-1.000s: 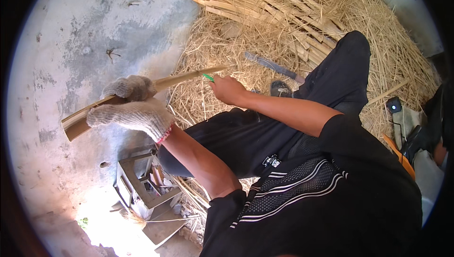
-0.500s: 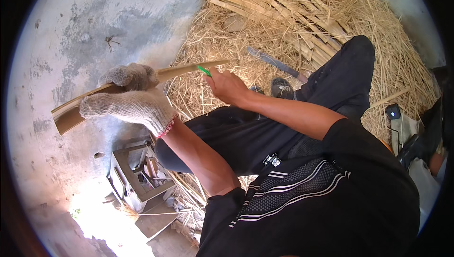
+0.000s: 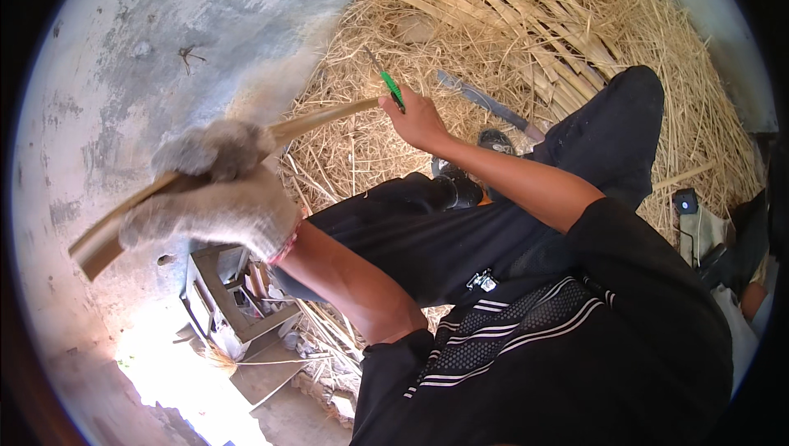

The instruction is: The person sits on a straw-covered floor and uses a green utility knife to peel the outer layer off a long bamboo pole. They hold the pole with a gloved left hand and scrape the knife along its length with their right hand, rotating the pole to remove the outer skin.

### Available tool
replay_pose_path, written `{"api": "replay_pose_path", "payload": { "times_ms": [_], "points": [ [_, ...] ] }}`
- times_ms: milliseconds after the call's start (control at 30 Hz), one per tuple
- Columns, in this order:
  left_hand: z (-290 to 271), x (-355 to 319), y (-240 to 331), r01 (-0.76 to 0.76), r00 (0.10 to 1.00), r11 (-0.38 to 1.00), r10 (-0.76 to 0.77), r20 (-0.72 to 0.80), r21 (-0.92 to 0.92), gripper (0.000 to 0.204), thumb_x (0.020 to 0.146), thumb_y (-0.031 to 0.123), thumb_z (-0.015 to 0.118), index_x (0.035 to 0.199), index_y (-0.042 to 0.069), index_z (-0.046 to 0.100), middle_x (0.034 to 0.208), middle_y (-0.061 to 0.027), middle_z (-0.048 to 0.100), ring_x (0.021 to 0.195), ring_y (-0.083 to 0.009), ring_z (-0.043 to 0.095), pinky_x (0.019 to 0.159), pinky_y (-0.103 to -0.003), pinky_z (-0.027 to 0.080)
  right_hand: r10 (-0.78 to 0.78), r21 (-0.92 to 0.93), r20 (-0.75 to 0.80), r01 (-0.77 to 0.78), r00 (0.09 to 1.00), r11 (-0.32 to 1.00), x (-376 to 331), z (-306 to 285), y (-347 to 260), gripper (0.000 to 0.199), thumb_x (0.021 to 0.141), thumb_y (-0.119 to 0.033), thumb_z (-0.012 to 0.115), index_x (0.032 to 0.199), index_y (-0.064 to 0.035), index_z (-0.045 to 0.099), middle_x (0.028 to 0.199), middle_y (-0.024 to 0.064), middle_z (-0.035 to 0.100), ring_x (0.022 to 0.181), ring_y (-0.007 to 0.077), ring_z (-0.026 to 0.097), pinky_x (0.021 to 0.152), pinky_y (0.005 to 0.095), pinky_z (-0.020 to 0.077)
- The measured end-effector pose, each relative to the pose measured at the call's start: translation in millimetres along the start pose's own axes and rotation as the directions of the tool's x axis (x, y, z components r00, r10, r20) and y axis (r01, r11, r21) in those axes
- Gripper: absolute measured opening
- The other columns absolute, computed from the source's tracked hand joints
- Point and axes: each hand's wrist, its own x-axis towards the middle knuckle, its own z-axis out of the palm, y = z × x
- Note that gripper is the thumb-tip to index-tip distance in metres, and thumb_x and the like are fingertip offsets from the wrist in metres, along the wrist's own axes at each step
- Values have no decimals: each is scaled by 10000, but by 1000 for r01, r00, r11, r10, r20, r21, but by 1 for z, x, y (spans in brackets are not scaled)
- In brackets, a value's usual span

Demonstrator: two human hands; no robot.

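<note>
My left hand [image 3: 234, 204] wraps the bamboo strip [image 3: 327, 119]; long axis runs to my right hand [image 3: 417, 123], closed round green-handled tool [image 3: 392, 90].

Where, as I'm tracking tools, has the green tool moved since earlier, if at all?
Yes: the green tool moved up and right, nearer the blade on straw.

Glove [image 3: 222, 208] looks like fuzzy knit cloth, strip [image 3: 329, 119] like smooth wood, green handle [image 3: 391, 89] kinda plasticky, upper-left wall [image 3: 123, 76] rough and matt
</note>
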Motion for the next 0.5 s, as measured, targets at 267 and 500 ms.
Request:
{"api": "replay_pose_path", "payload": {
  "times_ms": [267, 500],
  "points": [
    [-78, 76, 63, 71, 990, 948, -29, 139, -310, 735, 734, 894, 384, 546, 184, 413, 438, 53, 342, 352, -80, 348, 351, -261, 376, -577, -72, 163, 593, 800, 802, 6, -34, -12, 346, 854, -295, 703, 1062, -28, 633, 933, 123, 599, 874, 294, 620, 748, 434, 493],
    [-49, 139, 90, 97, 969, 929, -6, 248, -357, 654, 890, 750, 375, 634, 152, 440, 477, 75, 339, 388, -73, 359, 395, -260, 369, -649, 19, 23, 649, 760, 761, -7, -59, -64, 265, 865, -216, 717, 1020, -15, 641, 896, 118, 599, 725, 269, 600, 651, 374, 486]
  ]
}}
